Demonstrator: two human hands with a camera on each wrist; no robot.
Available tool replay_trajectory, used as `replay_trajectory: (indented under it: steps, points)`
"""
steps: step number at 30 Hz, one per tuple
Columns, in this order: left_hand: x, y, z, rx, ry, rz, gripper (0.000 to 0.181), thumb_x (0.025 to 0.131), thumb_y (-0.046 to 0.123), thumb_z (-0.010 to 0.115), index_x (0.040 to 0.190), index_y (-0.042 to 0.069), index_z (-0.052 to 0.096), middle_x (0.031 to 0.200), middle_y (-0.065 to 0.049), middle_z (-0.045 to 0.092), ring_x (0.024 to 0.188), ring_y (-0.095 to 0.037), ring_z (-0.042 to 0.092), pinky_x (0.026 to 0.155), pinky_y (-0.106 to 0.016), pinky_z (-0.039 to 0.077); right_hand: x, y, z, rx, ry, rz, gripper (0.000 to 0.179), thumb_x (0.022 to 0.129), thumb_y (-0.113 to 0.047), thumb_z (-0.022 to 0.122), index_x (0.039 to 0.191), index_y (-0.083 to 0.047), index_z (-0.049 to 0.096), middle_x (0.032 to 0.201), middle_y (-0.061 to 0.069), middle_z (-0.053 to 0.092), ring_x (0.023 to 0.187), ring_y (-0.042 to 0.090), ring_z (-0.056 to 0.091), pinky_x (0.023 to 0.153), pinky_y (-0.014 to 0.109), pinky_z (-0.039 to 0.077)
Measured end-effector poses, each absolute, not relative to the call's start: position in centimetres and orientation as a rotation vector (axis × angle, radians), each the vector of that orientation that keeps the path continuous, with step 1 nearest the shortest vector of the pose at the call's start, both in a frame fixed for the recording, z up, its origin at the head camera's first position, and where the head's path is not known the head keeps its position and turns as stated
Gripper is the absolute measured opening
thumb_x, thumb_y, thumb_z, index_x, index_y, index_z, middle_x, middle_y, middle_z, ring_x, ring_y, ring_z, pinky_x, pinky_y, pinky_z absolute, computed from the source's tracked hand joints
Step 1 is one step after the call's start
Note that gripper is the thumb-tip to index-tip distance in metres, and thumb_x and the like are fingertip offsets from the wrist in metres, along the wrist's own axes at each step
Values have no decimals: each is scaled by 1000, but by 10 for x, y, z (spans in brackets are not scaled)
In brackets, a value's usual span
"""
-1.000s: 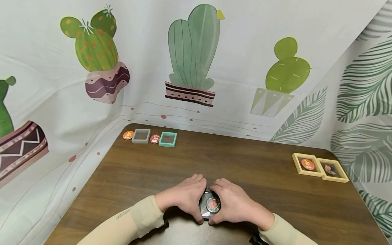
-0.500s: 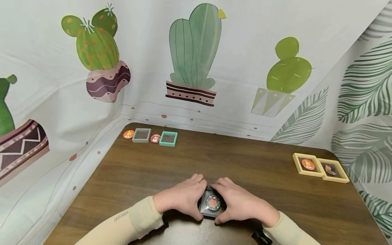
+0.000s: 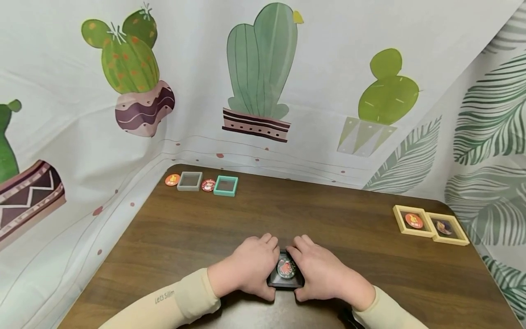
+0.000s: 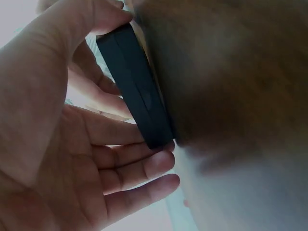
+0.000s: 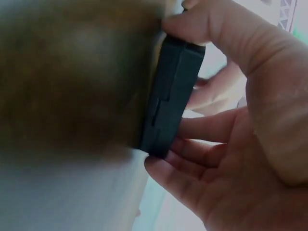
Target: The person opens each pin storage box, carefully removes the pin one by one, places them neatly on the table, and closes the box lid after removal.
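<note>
Near the table's front edge, a black square display frame [image 3: 281, 284] sits between both hands in the head view. Under its clear window shows a round badge [image 3: 286, 268] with a red figure on a dark ground. My left hand [image 3: 255, 265] grips the left side, thumb at the near corner and fingertips at the far one. On the opposite side my right hand [image 3: 324, 269] holds it the same way. The left wrist view shows the frame's black side wall [image 4: 137, 89] between thumb and fingers. A stepped seam runs along the side wall [image 5: 171, 96] in the right wrist view.
At the back left of the brown table [image 3: 304, 205] lie an orange badge [image 3: 172, 179], a grey frame [image 3: 190, 181], a red-and-white badge [image 3: 208, 185] and a teal frame [image 3: 225, 186]. Two yellow frames with badges, one orange [image 3: 413, 220], one dark [image 3: 443, 227], lie at the right.
The right hand has shifted slightly right, and more of the black frame shows between the hands. The frame now looks squarer to the view, with both thumbs at its near corners.
</note>
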State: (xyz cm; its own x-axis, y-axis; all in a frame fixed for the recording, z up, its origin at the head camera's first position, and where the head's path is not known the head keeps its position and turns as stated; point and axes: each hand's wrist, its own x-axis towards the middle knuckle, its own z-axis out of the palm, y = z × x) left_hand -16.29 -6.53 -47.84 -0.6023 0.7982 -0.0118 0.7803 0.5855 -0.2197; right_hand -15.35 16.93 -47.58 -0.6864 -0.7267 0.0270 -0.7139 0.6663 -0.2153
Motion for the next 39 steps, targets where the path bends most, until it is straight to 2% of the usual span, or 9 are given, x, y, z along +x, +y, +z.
replay_trajectory:
  steps: [4, 11, 19, 26, 34, 39]
  points:
    - [-160, -63, -478, -1352, -2680, 392, 89, 68, 83, 76, 120, 9, 77, 103, 1, 59, 96, -16, 55, 66, -28, 51, -152, 166, -478, -1271, 2865, -266, 91, 58, -42, 94, 132, 5, 71, 110, -1, 54, 101, 16, 48, 84, 32, 57]
    - [-159, -61, -478, -1347, -2691, 364, 89, 67, 80, 79, 120, 9, 77, 106, 0, 60, 98, -16, 56, 63, -28, 53, -153, 166, -477, -1278, 2894, -267, 88, 54, -47, 95, 125, 1, 75, 103, -4, 52, 95, 15, 49, 74, 32, 57]
    - [-161, -63, -477, -1359, -2787, 202, 83, 67, 72, 85, 120, 10, 75, 107, 1, 58, 99, -15, 55, 68, -27, 56, -156, 169, -474, -1213, 2810, -407, 82, 57, -40, 98, 126, -1, 76, 102, -6, 51, 95, 12, 47, 77, 27, 54]
    - [-175, -72, -475, -1330, -2933, -107, 77, 70, 65, 90, 122, 10, 73, 113, 1, 62, 103, -16, 59, 83, -32, 59, -166, 178, -473, -1095, 2692, -601, 86, 65, -31, 100, 140, -1, 71, 116, -6, 55, 108, 10, 48, 91, 29, 54]
    - [-181, -75, -479, -1312, -2932, -195, 80, 68, 72, 95, 112, 10, 70, 104, 2, 55, 96, -16, 53, 82, -33, 56, -172, 181, -474, -1013, 2663, -643, 98, 67, -30, 106, 148, 3, 62, 135, 3, 56, 124, 19, 52, 105, 41, 54]
    - [-182, -75, -482, -1309, -2926, -212, 79, 68, 68, 97, 114, 10, 69, 103, 1, 54, 95, -16, 52, 82, -34, 55, -171, 180, -478, -984, 2700, -642, 95, 64, -32, 106, 141, 4, 64, 131, 3, 57, 120, 20, 53, 103, 41, 55]
